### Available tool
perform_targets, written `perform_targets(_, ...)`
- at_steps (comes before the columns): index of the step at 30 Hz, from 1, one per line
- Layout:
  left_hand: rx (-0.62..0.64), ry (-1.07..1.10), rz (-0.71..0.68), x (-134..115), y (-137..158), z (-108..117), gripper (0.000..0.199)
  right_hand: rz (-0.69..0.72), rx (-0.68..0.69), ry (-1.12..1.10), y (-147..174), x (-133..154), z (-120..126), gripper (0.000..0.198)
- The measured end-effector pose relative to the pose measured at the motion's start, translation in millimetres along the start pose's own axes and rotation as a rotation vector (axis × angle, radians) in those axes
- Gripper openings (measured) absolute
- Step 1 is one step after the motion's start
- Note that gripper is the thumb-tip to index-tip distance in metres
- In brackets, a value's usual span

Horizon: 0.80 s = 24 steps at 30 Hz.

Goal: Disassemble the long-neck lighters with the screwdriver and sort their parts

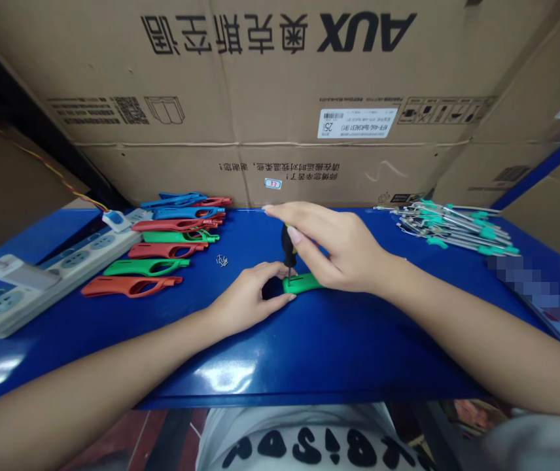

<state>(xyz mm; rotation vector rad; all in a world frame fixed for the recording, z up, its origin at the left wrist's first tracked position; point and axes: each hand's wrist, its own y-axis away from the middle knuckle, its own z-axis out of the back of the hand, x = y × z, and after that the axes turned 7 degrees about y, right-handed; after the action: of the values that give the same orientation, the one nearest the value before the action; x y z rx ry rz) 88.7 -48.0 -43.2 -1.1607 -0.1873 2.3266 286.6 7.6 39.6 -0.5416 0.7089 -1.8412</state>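
Observation:
A green plastic lighter casing [304,283] lies flat on the blue table in front of me. My left hand [253,291] pinches its left end between thumb and fingers. In my right hand [341,245] is a screwdriver [288,252] with a dark handle, held upright with its tip down on the casing's left end. Part of the casing and the top of the handle are hidden behind my right hand. Whether a screw sits under the tip cannot be made out. A small heap of screws [222,260] lies left of my hands.
Several red, green and blue lighter casings [133,286] lie in a row at left, beside a white power strip [71,268]. Metal rods with teal parts [456,226] are piled at right, near a dark flat device [545,301]. A cardboard wall [186,131] stands behind.

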Motion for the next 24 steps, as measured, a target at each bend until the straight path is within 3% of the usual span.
perform_targets(2,0.009,0.007,0.003,0.1,-0.1,0.0,0.020,-0.034,0.059,-0.150,-2.3,0.0,1.2,0.039)
perform_targets(4,0.005,0.005,0.004,0.3,0.0,-0.1,0.020,-0.038,0.046,-0.161,-3.4,-0.9,1.2,0.032)
perform_targets(9,0.003,0.005,-0.005,-1.0,-0.3,0.4,0.023,0.020,-0.017,0.173,-1.3,-3.8,-1.3,0.035)
perform_targets(13,0.028,0.033,0.002,-1.4,-0.7,0.7,0.025,-0.039,0.062,-0.086,-1.3,-6.9,-4.5,0.042)
perform_targets(15,0.025,0.038,0.004,-1.0,-0.4,0.5,0.027,-0.060,0.050,-0.147,-1.1,-8.9,-5.7,0.036)
perform_targets(20,0.010,0.023,-0.005,-1.7,-0.3,0.5,0.027,-0.033,-0.048,0.146,1.3,-9.5,-4.7,0.036)
perform_targets(24,0.018,0.023,0.004,-2.3,-0.9,0.9,0.026,-0.042,0.054,-0.106,-0.4,-6.7,-3.8,0.041)
